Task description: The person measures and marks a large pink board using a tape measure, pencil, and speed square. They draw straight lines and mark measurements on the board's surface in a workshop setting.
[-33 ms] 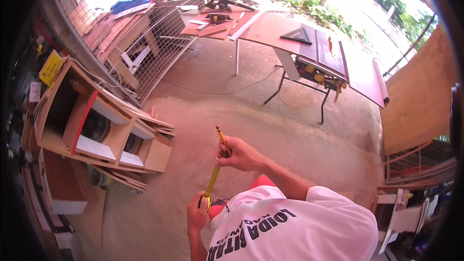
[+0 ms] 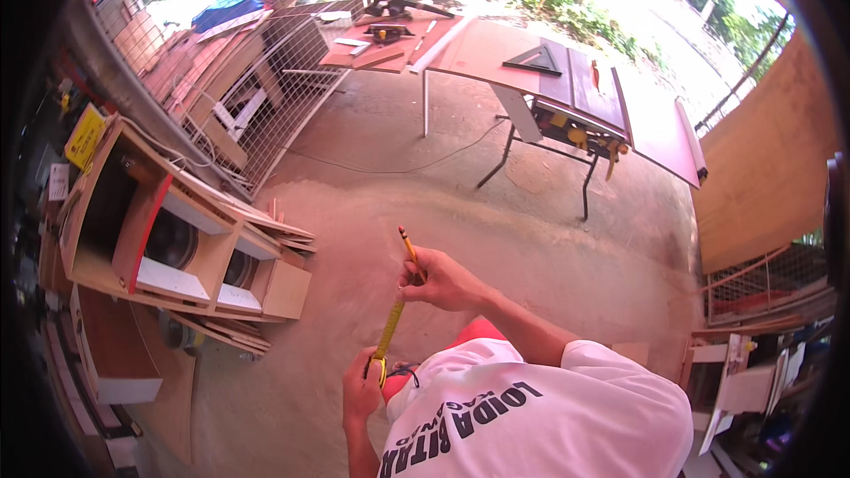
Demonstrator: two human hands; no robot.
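My left hand (image 2: 359,389) is closed around a yellow tape measure (image 2: 381,370), low in front of my body. From its case a short length of yellow tape blade (image 2: 390,327) runs up to my right hand (image 2: 443,281). The fingers of that hand pinch the blade's free end. A pencil (image 2: 408,246) is also held there, its red-tipped end pointing up and away from me. Both hands are in the air over the concrete floor, and the fingers partly hide the tape's end and the lower part of the pencil.
At left stands a wooden cabinet (image 2: 226,252) with round speakers inside, wood strips around it. Farther off, a table saw (image 2: 580,119) joins a worktable (image 2: 478,49) bearing a black triangular square (image 2: 536,60) and tools. A cable (image 2: 390,170) crosses the concrete floor (image 2: 354,212). Plywood (image 2: 770,168) stands at right.
The surroundings have shifted slightly left in the picture, as the view turns a little to the right. Both hands keep the same hold on the tape measure and pencil.
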